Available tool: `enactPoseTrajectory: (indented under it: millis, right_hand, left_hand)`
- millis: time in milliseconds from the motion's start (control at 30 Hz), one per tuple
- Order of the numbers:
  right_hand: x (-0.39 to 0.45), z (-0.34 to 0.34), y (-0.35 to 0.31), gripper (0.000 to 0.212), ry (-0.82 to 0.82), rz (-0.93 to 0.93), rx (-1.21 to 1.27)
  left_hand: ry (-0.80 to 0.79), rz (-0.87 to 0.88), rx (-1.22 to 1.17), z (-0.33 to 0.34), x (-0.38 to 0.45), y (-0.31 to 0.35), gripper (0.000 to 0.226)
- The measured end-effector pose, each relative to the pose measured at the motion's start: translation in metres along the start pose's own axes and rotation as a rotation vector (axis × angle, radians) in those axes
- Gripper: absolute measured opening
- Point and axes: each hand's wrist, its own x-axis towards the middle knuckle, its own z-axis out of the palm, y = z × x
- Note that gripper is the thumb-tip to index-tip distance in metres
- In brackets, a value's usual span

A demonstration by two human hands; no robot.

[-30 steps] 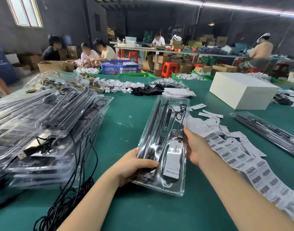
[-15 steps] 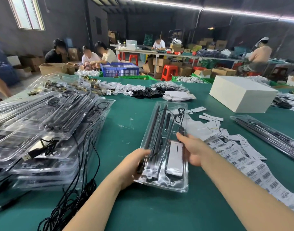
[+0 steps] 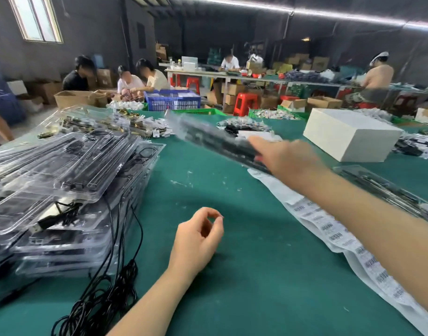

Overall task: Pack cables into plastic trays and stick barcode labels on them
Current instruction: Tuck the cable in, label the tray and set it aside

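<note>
Single view, head-mounted, wide-angle; no second view to overlap with. Camera sits above the near edge of the green table [image 3: 244, 275], facing forward and tilted down across it. Both forearms enter from the bottom edge: left hand [image 3: 198, 235] close, low centre; right hand [image 3: 284, 157] farther out, mid-frame, motion-blurred. Stack of clear trays [image 3: 69, 180] close at left, label strip [image 3: 341, 241] running off the lower right corner. Straight lines bow toward the frame edges. Upper third reaches far: seated workers [image 3: 145, 78] and a long bench [image 3: 232, 77] against the back wall, small and distant.
</note>
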Motion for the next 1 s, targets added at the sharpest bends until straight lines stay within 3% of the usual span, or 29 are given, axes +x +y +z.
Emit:
enactPoseTrajectory:
  millis: [100,200,267,367,433,500,600,667,800,900,1000]
  right_hand:
    - [-0.037,0.037,-0.021,0.045,0.116,-0.184,-0.238]
    - [-0.07,0.077,-0.035,0.052,0.284,-0.314,-0.141]
    - [-0.089,0.096,-0.047,0.049,0.284,-0.32,-0.082]
    - [-0.104,0.107,-0.057,0.044,0.132,-0.24,0.116]
    - [-0.102,0.1,-0.049,0.046,-0.09,-0.16,0.36]
    - [-0.098,0.091,-0.034,0.054,-0.321,-0.021,0.613]
    - [-0.089,0.093,-0.003,0.042,-0.156,0.252,0.674]
    - [-0.08,0.102,0.018,0.04,-0.133,0.435,0.626]
    - [-0.064,0.132,0.051,0.05,-0.302,0.707,0.605]
    - [-0.054,0.151,0.065,0.066,-0.419,0.78,0.546]
    - [-0.042,0.166,0.077,0.08,-0.537,0.841,0.581]
  left_hand:
    - [0.036,0.302,0.324,-0.001,-0.007,0.006,0.018]
    - [0.16,0.667,0.502,0.005,-0.007,0.01,0.021]
    - [0.161,0.743,0.556,0.008,-0.005,0.009,0.025]
    - [0.04,0.588,0.649,0.009,-0.002,0.002,0.039]
    - [-0.138,0.392,0.687,0.008,0.001,-0.003,0.054]
    - [-0.274,0.298,0.733,0.007,0.003,-0.01,0.054]
    - [-0.285,0.263,0.755,0.008,0.003,-0.013,0.037]
    - [-0.277,0.227,0.758,0.01,0.003,-0.013,0.035]
    - [-0.243,0.221,0.756,0.013,0.0,-0.015,0.036]
    - [-0.188,0.295,0.824,0.015,-0.001,-0.009,0.033]
    - [-0.207,0.262,0.828,0.016,-0.001,-0.005,0.033]
